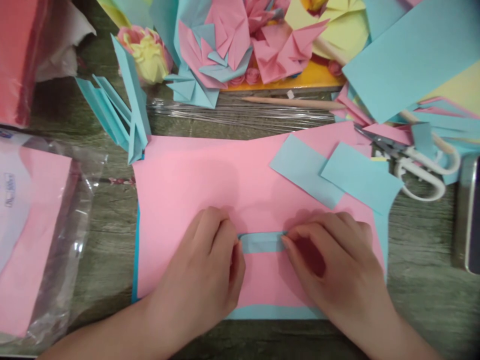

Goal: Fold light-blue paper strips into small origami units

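A narrow folded strip of light blue paper [262, 243] lies level over a large pink sheet [187, 175]. My left hand [206, 260] pinches its left end, the fingertips partly hidden behind the curled fingers. At the other end, the thumb and forefinger of my right hand [333, 260] are closed on the strip. Two light blue paper rectangles [300, 167] overlap on the upper right of the pink sheet. More light blue paper [277, 312] shows under its lower edge.
Beyond the sheet lie thin wires [225, 114], a wooden stick [292, 103] and folded paper flowers [225, 45]. White-handled scissors [420, 170] rest at the right, near a phone-like device [468, 215]. Folded blue strips [129, 100] stand upper left; a plastic-wrapped pink paper pack [45, 215] is left.
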Motion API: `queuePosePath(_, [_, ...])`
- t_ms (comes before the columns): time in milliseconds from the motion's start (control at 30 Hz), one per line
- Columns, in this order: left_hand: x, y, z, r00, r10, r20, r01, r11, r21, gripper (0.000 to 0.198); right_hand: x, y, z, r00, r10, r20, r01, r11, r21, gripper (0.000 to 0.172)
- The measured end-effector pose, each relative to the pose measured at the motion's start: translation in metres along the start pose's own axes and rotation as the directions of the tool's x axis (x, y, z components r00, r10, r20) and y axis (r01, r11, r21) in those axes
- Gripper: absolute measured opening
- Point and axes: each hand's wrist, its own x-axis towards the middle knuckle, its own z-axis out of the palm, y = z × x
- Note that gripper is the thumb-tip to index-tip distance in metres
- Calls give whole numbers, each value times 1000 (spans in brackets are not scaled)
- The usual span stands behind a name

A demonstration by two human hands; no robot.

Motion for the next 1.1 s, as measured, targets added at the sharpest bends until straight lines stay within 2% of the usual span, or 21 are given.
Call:
queuePosePath(433, [0, -2, 4, 996, 86, -6, -85, 992, 95, 5, 0, 2, 1, 998, 4, 57, -1, 998, -63, 8])
queuePosePath(700, [1, -5, 4, 996, 82, -36, -77, 990, 121, 4, -2, 3, 2, 998, -38, 57, 45, 991, -128, 8])
queuePosePath(800, [-1, -7, 3, 995, 82, -52, -77, 994, 79, 9, -3, 5, 4, 997, -49, 54, 58, 982, -182, 9])
queuePosePath(933, [-2, -8, 0, 996, 85, 11, -85, 996, 22, 19, -4, 5, 5, 997, -51, 51, 60, 980, -192, 7])
queuePosePath(1100, [-3, -8, -2, 998, 61, 28, -60, 998, -17, 35, -3, 5, 3, 997, -38, 63, 50, 979, -196, 8])
